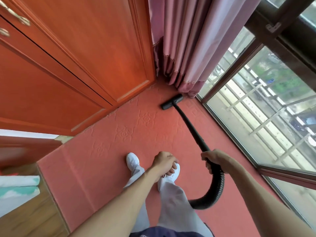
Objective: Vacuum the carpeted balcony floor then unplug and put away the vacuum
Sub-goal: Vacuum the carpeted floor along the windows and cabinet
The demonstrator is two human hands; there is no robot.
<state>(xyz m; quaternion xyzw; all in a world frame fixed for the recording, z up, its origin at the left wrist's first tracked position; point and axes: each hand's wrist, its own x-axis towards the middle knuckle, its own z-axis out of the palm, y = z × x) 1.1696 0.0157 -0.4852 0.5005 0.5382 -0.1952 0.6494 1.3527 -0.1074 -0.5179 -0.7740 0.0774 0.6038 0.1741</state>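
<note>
A person's right hand [212, 159] is gripping the black vacuum wand [189, 125] at its upper end, fingers wrapped round the bend where the ribbed hose [216, 187] joins, while the left hand [165, 162] is hanging loosely curled over the white shoes [132, 160], holding nothing that can be seen. The hose, soft and springy by its look, is looping down behind the grey trouser leg; the wand is reaching stiff and straight across the embossed salmon carpet [106, 159]. The flat floor head [171, 101] is sitting on the carpet at the far corner, just beside the hem of the pleated mauve curtain [188, 48]. The rig seems light; that hem could be sucked in. A glossy orange wooden wardrobe [85, 57] is flanking the left, a metal-framed window [256, 117] the right.
</note>
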